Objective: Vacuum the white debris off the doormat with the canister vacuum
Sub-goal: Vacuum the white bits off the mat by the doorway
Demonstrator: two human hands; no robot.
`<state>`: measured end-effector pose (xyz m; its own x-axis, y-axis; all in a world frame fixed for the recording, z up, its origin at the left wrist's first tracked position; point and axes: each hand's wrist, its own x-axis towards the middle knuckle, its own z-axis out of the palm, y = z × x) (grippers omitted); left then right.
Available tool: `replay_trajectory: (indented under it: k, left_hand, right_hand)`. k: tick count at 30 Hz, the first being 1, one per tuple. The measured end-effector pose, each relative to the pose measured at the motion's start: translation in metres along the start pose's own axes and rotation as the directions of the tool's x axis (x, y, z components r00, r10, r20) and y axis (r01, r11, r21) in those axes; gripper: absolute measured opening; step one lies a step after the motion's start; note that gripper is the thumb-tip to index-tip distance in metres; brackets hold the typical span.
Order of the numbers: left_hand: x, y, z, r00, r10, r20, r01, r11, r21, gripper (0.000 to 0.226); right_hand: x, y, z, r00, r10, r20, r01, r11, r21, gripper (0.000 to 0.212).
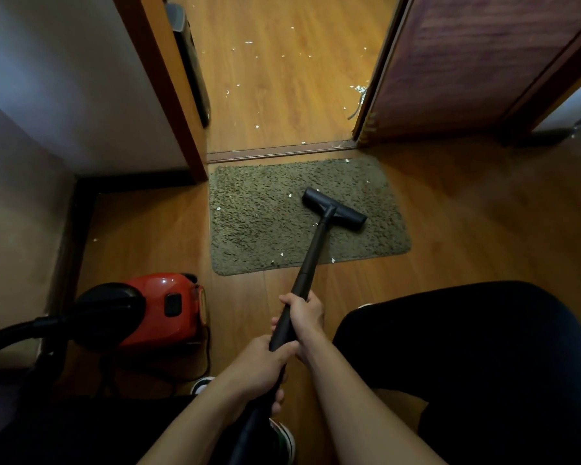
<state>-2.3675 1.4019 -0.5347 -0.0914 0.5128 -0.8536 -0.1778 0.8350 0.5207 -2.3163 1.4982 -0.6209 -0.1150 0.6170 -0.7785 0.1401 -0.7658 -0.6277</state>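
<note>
A shaggy olive doormat lies on the wooden floor in front of a doorway. Small white flecks of debris are scattered over it, mostly on its left half and along the near edge. The black floor nozzle of the vacuum rests on the mat's right half. Its black wand runs back to me. My right hand grips the wand higher up, and my left hand grips it just below. The red canister vacuum sits on the floor at the left, with its black hose curving off left.
More white debris dots the wooden floor beyond the threshold strip. A brown door frame and wall stand on the left, a dark red door on the right. My dark-trousered knee fills the lower right. A power cord lies by the canister.
</note>
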Motion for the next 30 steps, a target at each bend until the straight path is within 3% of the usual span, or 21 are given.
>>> replay_trajectory:
  k: [9,23,30]
  left_hand:
    - [-0.030,-0.042,-0.018,0.999,-0.029,-0.023,0.029,1.000,-0.011,0.020]
    - [0.021,0.013,0.013,0.999,-0.031,0.019,0.031,1.000,0.005,0.016]
    - [0.021,0.014,-0.007,0.999,-0.023,-0.047,0.022,1.000,-0.019,0.021]
  right_hand:
    - [-0.040,0.037,0.017,0.997,0.034,0.063,-0.033,0.999,-0.011,0.030]
    - [0.018,-0.013,-0.017,1.000,-0.009,-0.021,0.009,1.000,0.008,0.021]
    - [0.028,-0.007,0.014,0.997,0.011,0.082,-0.014,0.999,0.036,0.031]
